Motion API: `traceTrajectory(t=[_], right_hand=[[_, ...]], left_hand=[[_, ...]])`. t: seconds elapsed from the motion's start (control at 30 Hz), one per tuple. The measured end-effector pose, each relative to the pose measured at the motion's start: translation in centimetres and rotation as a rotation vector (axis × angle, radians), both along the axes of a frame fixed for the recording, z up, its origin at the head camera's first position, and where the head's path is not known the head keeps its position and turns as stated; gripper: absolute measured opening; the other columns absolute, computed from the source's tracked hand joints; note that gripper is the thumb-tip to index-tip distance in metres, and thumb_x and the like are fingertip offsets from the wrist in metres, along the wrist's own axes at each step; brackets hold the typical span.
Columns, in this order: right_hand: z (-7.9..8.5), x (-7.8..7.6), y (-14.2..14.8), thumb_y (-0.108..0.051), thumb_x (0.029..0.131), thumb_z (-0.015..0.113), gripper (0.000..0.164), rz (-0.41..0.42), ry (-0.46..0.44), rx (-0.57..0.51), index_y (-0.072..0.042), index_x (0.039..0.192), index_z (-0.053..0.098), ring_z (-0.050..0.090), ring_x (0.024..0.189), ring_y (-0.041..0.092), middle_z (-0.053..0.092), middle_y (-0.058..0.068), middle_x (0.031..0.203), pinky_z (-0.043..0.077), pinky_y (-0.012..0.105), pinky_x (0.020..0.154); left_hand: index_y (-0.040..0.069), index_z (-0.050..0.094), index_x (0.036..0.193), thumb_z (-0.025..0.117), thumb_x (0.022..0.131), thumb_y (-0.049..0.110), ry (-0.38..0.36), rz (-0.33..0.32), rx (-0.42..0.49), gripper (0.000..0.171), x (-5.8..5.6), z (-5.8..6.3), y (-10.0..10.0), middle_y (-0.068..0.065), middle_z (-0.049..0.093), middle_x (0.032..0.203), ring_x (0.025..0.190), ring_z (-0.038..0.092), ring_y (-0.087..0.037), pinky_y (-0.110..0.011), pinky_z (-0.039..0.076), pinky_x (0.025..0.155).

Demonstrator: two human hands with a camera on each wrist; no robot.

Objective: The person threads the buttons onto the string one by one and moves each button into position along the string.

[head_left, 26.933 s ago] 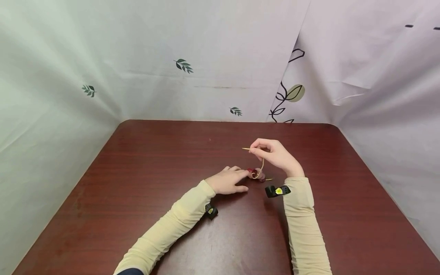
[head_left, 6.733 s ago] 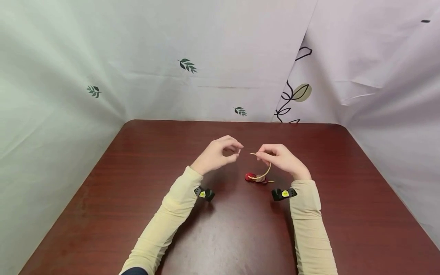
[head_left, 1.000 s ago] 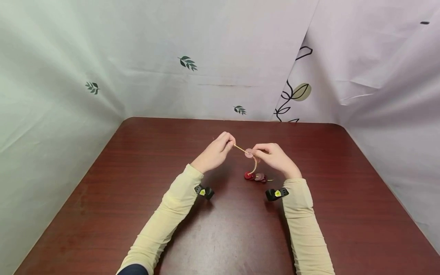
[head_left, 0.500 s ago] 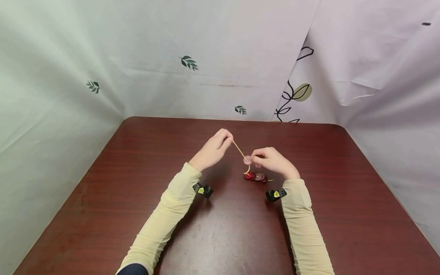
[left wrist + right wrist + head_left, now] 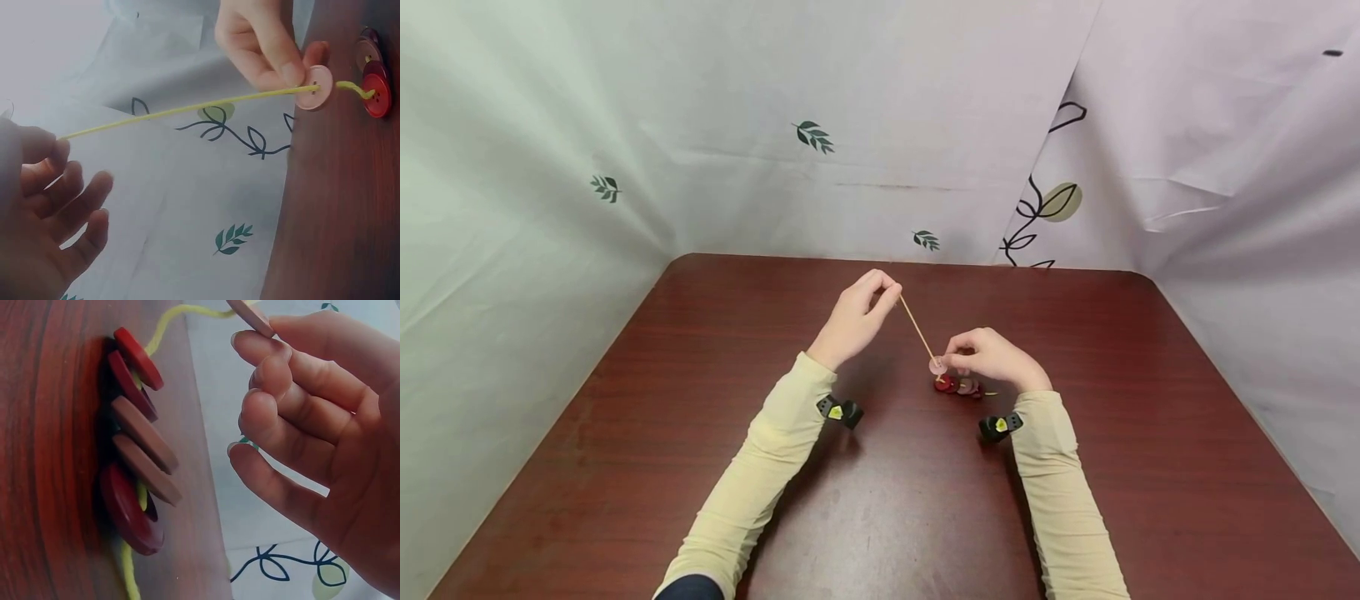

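A yellow cord (image 5: pixel 187 111) runs taut from my left hand (image 5: pixel 855 317) down through a pale pink button (image 5: pixel 315 87). Thumb and index finger of the left hand pinch the cord's upper end. My right hand (image 5: pixel 996 358) pinches the pink button by its edge, a little above the table. Below it, several buttons lie strung on the same cord: a bright red button (image 5: pixel 139 358), a dark red button (image 5: pixel 132 387), brownish-pink buttons (image 5: pixel 145 434) and a large dark red button (image 5: pixel 131 509). The cord's short tail (image 5: pixel 129 575) sticks out past them.
The strung buttons lie on a dark reddish-brown table (image 5: pixel 700 375). White cloth (image 5: pixel 737 167) with a leaf print hangs behind the table and along its sides. Black wrist cameras (image 5: pixel 841 412) are strapped over both pale yellow sleeves.
Since a second ago, my left hand has risen up and left, drawing out more cord. The right hand has lowered the pink button along the cord toward the strung buttons.
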State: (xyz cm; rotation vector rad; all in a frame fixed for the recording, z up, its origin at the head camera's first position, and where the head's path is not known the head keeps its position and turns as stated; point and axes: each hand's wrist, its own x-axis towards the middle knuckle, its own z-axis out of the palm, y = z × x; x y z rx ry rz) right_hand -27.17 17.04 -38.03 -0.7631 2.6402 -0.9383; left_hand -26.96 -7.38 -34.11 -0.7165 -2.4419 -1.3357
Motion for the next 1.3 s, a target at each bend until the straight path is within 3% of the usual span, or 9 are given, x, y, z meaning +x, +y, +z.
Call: traceTrajectory(t=[0.23, 0.47, 0.7, 1.03, 1.3], right_hand=[[-0.6, -0.3, 0.0, -0.021, 0.09, 0.064, 0.019, 0.025, -0.049, -0.01, -0.009, 0.075, 0.066, 0.056, 0.053, 0.014, 0.054, -0.001, 0.06, 0.049, 0.028, 0.056], [-0.7, -0.2, -0.3, -0.02, 0.088, 0.066, 0.02, 0.015, -0.097, 0.007, -0.008, 0.073, 0.065, 0.057, 0.052, 0.015, 0.054, 0.001, 0.057, 0.049, 0.028, 0.055], [-0.9, -0.2, -0.4, -0.019, 0.088, 0.067, 0.02, 0.005, -0.117, 0.018, -0.006, 0.072, 0.064, 0.054, 0.053, 0.013, 0.053, -0.001, 0.055, 0.049, 0.029, 0.054], [-1.3, -0.2, -0.3, -0.023, 0.089, 0.068, 0.024, 0.004, -0.101, 0.03, -0.007, 0.071, 0.063, 0.054, 0.053, 0.011, 0.05, -0.004, 0.055, 0.048, 0.028, 0.054], [-1.1, -0.3, 0.1, -0.018, 0.089, 0.064, 0.016, 0.019, -0.066, 0.033, -0.008, 0.076, 0.066, 0.057, 0.054, 0.011, 0.057, 0.001, 0.057, 0.049, 0.027, 0.056]], left_hand=[[0.006, 0.061, 0.09, 0.052, 0.1, 0.024, 0.03, 0.024, 0.082, 0.022, 0.1, 0.2, -0.2, -0.003, 0.056, 0.084, 0.067, 0.048, -0.016, -0.027, 0.041, 0.064], [0.005, 0.061, 0.087, 0.054, 0.099, 0.023, 0.057, 0.038, 0.112, 0.023, 0.1, 0.2, -0.2, -0.002, 0.056, 0.08, 0.065, 0.048, -0.015, -0.031, 0.042, 0.063], [0.007, 0.059, 0.082, 0.056, 0.098, 0.022, 0.062, 0.03, 0.123, 0.023, 0.2, 0.2, -0.2, -0.002, 0.052, 0.077, 0.065, 0.047, -0.015, -0.025, 0.04, 0.063], [0.009, 0.059, 0.08, 0.056, 0.098, 0.021, 0.068, 0.028, 0.11, 0.022, 0.1, 0.0, -0.2, -0.001, 0.051, 0.075, 0.065, 0.046, -0.016, -0.028, 0.039, 0.063], [0.011, 0.058, 0.08, 0.056, 0.098, 0.022, 0.062, 0.035, 0.088, 0.021, 0.0, 0.1, -0.2, -0.002, 0.052, 0.076, 0.065, 0.046, -0.016, -0.027, 0.039, 0.063]])
